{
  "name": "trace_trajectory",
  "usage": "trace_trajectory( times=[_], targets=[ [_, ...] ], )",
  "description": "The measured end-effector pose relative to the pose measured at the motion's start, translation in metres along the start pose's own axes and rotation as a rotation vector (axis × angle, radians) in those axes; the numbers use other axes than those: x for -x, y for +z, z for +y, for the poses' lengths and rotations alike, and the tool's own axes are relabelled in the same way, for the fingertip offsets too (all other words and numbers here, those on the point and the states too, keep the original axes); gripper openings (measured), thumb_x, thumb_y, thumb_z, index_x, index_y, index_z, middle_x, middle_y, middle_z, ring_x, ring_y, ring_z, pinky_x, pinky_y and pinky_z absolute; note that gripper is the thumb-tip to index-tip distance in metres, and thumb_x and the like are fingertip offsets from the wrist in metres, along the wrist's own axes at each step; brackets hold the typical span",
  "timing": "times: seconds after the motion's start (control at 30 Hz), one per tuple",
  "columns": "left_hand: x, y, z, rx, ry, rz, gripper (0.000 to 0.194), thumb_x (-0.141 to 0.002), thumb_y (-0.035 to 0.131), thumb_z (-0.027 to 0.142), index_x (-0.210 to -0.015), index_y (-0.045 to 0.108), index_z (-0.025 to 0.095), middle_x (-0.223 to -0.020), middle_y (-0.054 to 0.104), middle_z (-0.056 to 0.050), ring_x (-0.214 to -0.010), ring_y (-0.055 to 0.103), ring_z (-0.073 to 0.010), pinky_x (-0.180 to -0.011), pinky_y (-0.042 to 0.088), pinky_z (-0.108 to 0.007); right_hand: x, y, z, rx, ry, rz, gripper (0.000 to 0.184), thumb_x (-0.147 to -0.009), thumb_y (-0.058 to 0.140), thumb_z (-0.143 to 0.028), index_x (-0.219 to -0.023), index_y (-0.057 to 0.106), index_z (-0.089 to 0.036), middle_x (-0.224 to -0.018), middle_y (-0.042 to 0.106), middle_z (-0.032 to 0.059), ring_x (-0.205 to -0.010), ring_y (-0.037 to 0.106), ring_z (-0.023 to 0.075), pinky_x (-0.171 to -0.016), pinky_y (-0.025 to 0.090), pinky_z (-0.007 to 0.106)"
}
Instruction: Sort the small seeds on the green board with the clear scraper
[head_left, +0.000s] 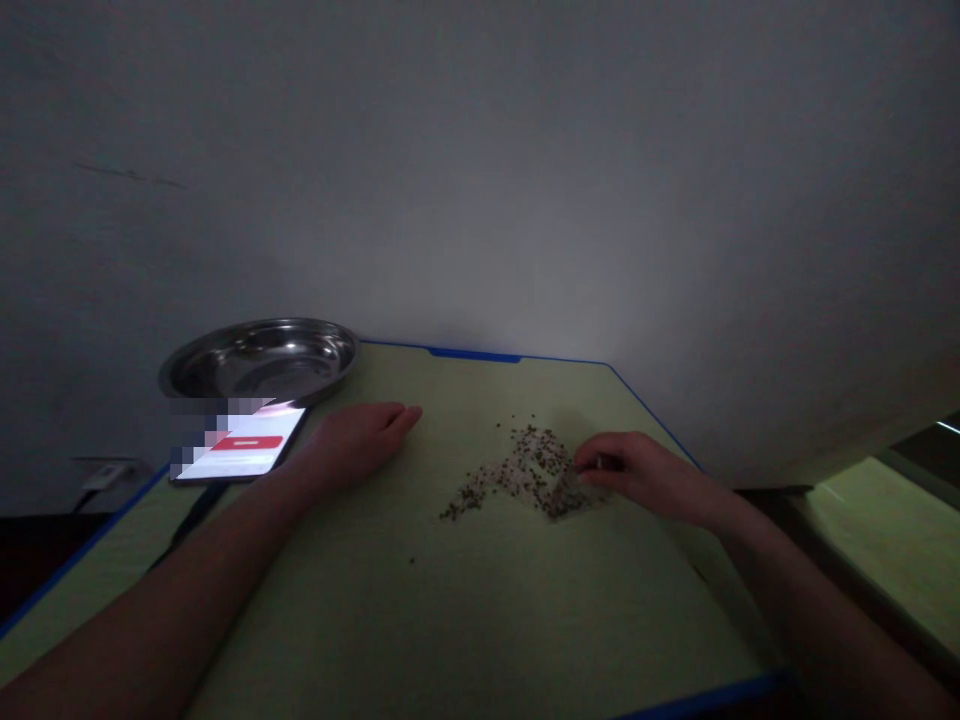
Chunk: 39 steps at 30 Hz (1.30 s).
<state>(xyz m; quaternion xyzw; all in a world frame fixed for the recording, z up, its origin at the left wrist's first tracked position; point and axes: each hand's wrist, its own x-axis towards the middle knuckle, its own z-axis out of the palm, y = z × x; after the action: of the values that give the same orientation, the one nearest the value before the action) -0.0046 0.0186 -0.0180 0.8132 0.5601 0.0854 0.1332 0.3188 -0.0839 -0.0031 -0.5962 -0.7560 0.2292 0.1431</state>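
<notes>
My right hand is closed in a pinch at the right side of a loose heap of mixed pale and dark grains. Its fingertips grip what looks like a small clear plastic bag, with dark grains in or under it. The heap trails off to the left in a thin band, and a few dark grains lie apart from it. Left of the heap, my left hand rests on the table with its fingers stretched out and nothing in them.
A wide steel basin stands at the back left, against the wall. In front of it lies a tablet or phone with a lit screen, close to my left wrist. The pale green table has a blue edge. A socket with a plug is at far left.
</notes>
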Motion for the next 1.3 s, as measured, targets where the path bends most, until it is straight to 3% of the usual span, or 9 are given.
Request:
trace_trajectory(
  times=[0.13, 0.23, 0.43, 0.57, 0.73, 0.93, 1.3],
  targets=[
    [0.002, 0.001, 0.000, 0.007, 0.008, 0.021, 0.058, -0.088, 0.022, 0.056, -0.096, 0.066, 0.020, -0.098, 0.069, -0.010, -0.087, 0.062, -0.0256, -0.075, 0.043, -0.035, -0.012, -0.009, -0.009, 0.005, -0.022, -0.070, 0.009, -0.080, 0.056, -0.023, -0.078, 0.063, -0.017, -0.067, 0.059, -0.0001, -0.059, 0.050, 0.0121, -0.054, 0.037, 0.024],
    [0.001, 0.003, -0.001, -0.001, 0.014, 0.021, 0.059, -0.088, 0.021, 0.057, -0.095, 0.067, 0.020, -0.099, 0.069, -0.010, -0.087, 0.062, -0.0257, -0.075, 0.043, -0.035, -0.004, -0.004, -0.040, -0.036, -0.031, -0.054, 0.007, -0.080, 0.055, -0.022, -0.079, 0.060, -0.018, -0.064, 0.056, -0.0021, -0.054, 0.047, 0.0098, -0.051, 0.035, 0.022],
    [0.000, 0.004, -0.001, -0.031, 0.027, 0.034, 0.058, -0.088, 0.020, 0.056, -0.091, 0.066, 0.020, -0.097, 0.069, -0.010, -0.086, 0.062, -0.0261, -0.073, 0.042, -0.035, 0.001, 0.056, -0.119, -0.178, -0.123, -0.033, 0.007, -0.072, 0.054, -0.014, -0.077, 0.056, -0.019, -0.065, 0.056, -0.0041, -0.056, 0.048, 0.0076, -0.049, 0.032, 0.019],
    [0.000, 0.003, 0.000, -0.027, 0.039, 0.027, 0.057, -0.088, 0.020, 0.054, -0.084, 0.065, 0.019, -0.091, 0.069, -0.010, -0.081, 0.062, -0.0246, -0.069, 0.041, -0.033, -0.015, 0.090, -0.141, -0.136, -0.177, -0.007, 0.005, -0.074, 0.055, -0.023, -0.073, 0.055, -0.018, -0.063, 0.057, -0.0031, -0.054, 0.047, 0.0080, -0.047, 0.028, 0.020],
    [-0.002, 0.004, -0.003, 0.014, 0.049, 0.044, 0.056, -0.087, 0.022, 0.056, -0.087, 0.066, 0.021, -0.092, 0.069, -0.008, -0.083, 0.062, -0.0239, -0.070, 0.041, -0.032, -0.033, 0.099, -0.134, 0.028, -0.115, 0.065, 0.014, -0.076, 0.056, -0.032, -0.071, 0.056, -0.019, -0.061, 0.057, -0.0017, -0.053, 0.045, 0.0095, -0.047, 0.025, 0.023],
    [0.000, 0.002, -0.002, 0.009, 0.035, 0.037, 0.058, -0.088, 0.020, 0.056, -0.081, 0.065, 0.020, -0.086, 0.069, -0.009, -0.078, 0.062, -0.0236, -0.068, 0.041, -0.032, -0.040, 0.080, -0.104, 0.102, 0.037, 0.185, 0.016, -0.076, 0.055, -0.028, -0.064, 0.053, -0.019, -0.059, 0.054, -0.0010, -0.053, 0.043, 0.0101, -0.048, 0.025, 0.024],
    [0.004, -0.001, -0.001, 0.020, 0.046, 0.029, 0.057, -0.088, 0.022, 0.055, -0.090, 0.066, 0.019, -0.096, 0.069, -0.011, -0.085, 0.063, -0.0255, -0.074, 0.043, -0.035, -0.029, 0.042, -0.050, -0.080, 0.221, 0.190, 0.017, -0.076, 0.048, -0.021, -0.060, 0.045, -0.020, -0.048, 0.049, -0.0036, -0.044, 0.047, 0.0096, -0.044, 0.029, 0.022]
  ],
)
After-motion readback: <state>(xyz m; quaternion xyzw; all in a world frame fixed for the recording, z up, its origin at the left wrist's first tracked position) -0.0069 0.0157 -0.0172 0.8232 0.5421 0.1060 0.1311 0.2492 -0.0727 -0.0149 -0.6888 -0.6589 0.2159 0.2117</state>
